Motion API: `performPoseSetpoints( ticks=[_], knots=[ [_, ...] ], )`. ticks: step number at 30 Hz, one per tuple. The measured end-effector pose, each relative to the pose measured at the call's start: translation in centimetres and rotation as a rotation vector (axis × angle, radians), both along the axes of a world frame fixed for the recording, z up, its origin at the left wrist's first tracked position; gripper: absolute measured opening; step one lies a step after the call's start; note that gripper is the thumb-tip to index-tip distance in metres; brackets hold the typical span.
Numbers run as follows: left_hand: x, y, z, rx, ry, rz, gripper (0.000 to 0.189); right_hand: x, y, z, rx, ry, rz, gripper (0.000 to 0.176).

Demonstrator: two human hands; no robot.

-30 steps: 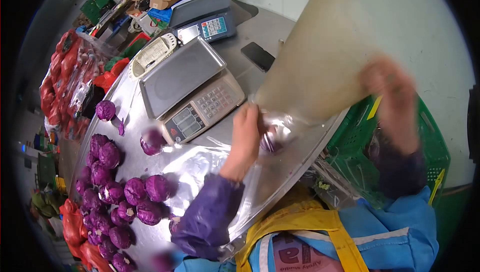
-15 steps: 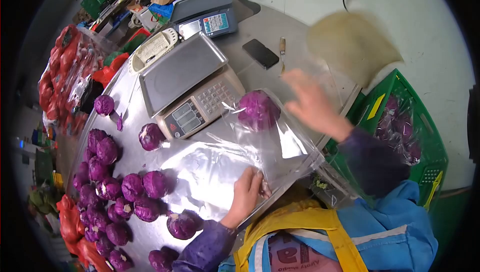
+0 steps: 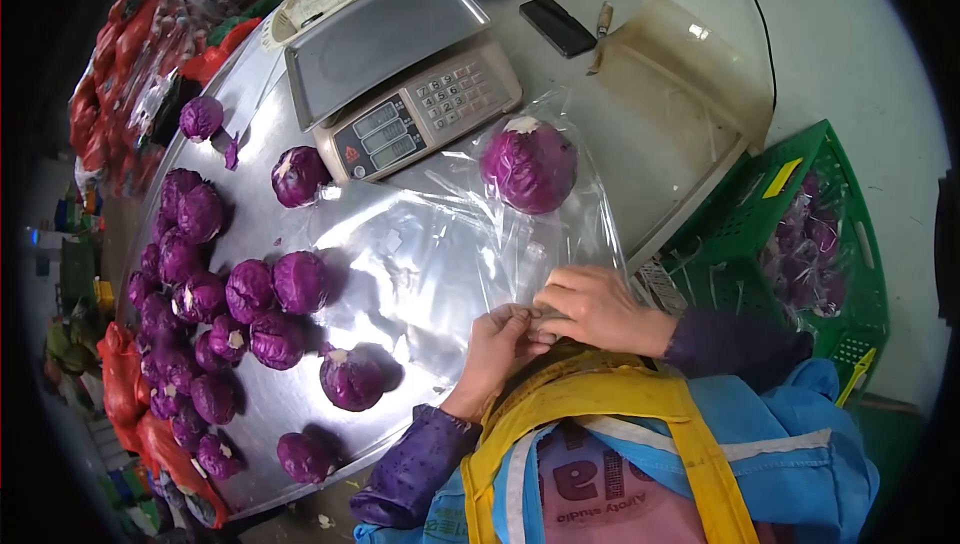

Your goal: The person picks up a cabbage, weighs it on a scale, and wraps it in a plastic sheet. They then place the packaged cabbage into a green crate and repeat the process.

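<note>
One purple cabbage (image 3: 530,166) lies inside a clear plastic bag (image 3: 455,244) on the metal table, just right of the scale (image 3: 420,109). At the table's near edge, my left hand (image 3: 495,352) pinches the gathered end of the bag. My right hand (image 3: 600,312) meets it there, fingers closed on the same plastic. Both hands touch, and the exact fold between the fingertips is hard to make out.
Several loose cabbages (image 3: 250,291) cover the table's left side. A phone (image 3: 557,27) and a wooden-handled tool (image 3: 602,36) lie at the back. On the right stands a green crate (image 3: 868,274) with bagged cabbages. Red net sacks (image 3: 120,384) sit beyond the left edge.
My right hand has come down from beside the cabbage to join my left at the table edge. The view has shifted, and the bagged cabbage has turned so its pale stem end shows.
</note>
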State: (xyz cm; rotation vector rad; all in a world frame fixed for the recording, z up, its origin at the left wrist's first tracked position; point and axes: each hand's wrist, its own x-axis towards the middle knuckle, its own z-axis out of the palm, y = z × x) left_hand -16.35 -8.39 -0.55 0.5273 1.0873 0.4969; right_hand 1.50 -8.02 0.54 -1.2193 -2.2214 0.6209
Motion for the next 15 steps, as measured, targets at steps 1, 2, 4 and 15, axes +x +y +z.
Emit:
performPoseSetpoints(
  ticks=[1,2,4,15],
  knots=[
    [0.1,0.1,0.4,0.021,0.009,-0.021,0.019,-0.3,-0.3,-0.1,-0.023,0.005,-0.001,0.020],
    [0.2,0.3,0.6,0.043,0.019,-0.043,0.019,-0.5,-0.3,-0.2,-0.045,0.011,-0.004,0.020],
    [0.5,0.3,0.6,0.064,0.033,-0.049,0.021,-0.8,-0.2,-0.2,0.004,0.001,-0.005,0.023],
    [0.4,-0.2,-0.3,0.250,0.062,-0.101,0.023,7.6,-8.1,-3.3,-0.104,-0.347,0.204,0.011]
  ],
)
